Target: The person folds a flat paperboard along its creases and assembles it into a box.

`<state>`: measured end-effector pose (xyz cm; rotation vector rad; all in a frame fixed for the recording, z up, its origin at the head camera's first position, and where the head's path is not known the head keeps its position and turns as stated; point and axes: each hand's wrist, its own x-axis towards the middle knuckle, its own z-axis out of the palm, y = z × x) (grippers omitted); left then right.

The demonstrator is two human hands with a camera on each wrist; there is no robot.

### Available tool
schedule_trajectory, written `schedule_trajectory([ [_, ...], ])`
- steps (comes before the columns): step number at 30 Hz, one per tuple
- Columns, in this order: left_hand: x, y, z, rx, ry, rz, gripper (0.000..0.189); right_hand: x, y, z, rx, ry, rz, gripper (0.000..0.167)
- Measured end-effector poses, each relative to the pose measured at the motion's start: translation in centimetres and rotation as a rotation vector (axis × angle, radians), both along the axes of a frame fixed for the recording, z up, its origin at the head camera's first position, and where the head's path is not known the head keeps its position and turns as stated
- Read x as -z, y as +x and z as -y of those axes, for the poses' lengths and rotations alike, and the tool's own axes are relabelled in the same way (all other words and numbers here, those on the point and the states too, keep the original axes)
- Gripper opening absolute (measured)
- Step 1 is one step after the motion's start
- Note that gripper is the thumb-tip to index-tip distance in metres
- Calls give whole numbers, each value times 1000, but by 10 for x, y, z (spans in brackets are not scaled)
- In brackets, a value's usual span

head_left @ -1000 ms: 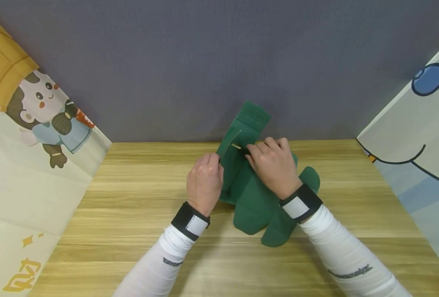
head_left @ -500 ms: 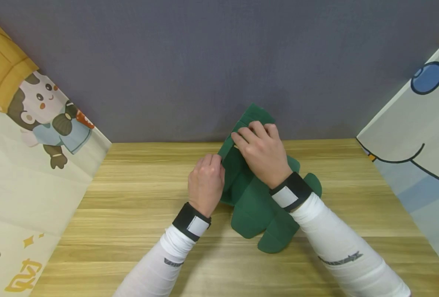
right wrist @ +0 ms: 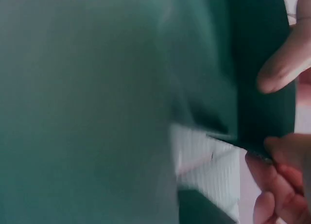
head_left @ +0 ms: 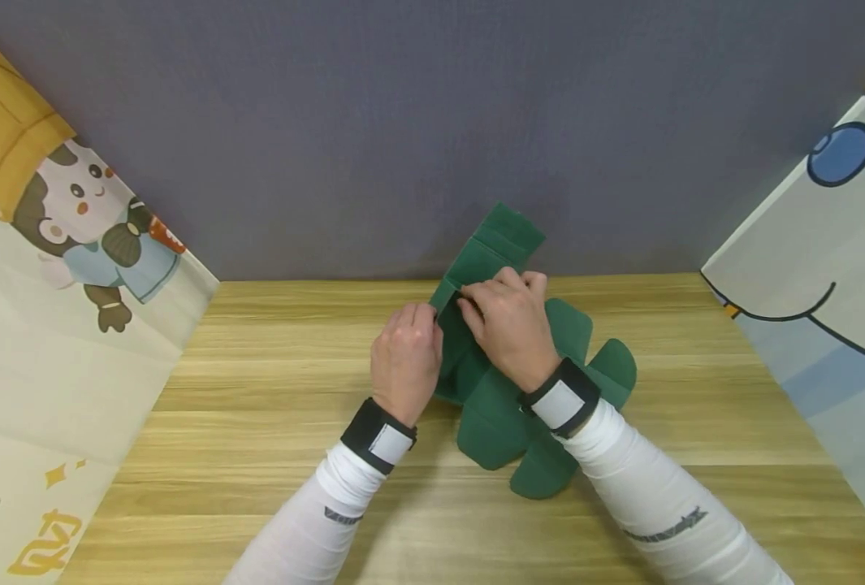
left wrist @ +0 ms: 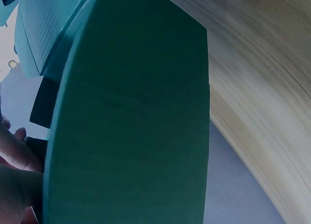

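Note:
A partly folded green cardboard box [head_left: 494, 418] lies on the table in the head view, with creased panels and rounded flaps spread out. My left hand [head_left: 406, 357] pinches the upright panel along the box's left side. At that panel's upper end, my right hand [head_left: 511, 329] holds the small flap's edge between thumb and fingers. A broad green side panel [left wrist: 131, 112] fills the middle of the left wrist view, fingers [left wrist: 17, 148] showing at its lower left. Blurred green card covers much of the right wrist view, where fingertips [right wrist: 279, 71] touch a flap.
The box stands on a wood-grain table [head_left: 278, 390]. A grey wall [head_left: 403, 138] rises behind it, and the box's long end panel [head_left: 508, 236] reaches close to that wall. Printed cartoon panels flank the table at left [head_left: 23, 325] and right [head_left: 805, 268].
My right hand moved left and up to the small flap, then drew back down. That flap, earlier standing up, is now folded inward. My left hand kept its grip with hardly any movement.

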<state>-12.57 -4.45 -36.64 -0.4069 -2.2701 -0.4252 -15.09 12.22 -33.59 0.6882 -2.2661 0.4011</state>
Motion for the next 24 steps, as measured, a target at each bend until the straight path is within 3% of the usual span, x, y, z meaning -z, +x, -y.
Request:
schedule_trajectory([
  [5,0,1,-1,4,-2,-15,10,3,5,11,3,-232,155,15],
  [9,-1,1,-1,5,1,-18,11,4,7,17,11,-345,217,14],
  [12,0,1,0,6,3,-17,11,4,8,17,11,-346,209,14],
  [19,0,1,2,7,16,-22,9,3,6,12,1,-222,110,14],
  [24,-1,1,4,4,11,-29,8,-1,5,4,-18,-182,97,16],
])
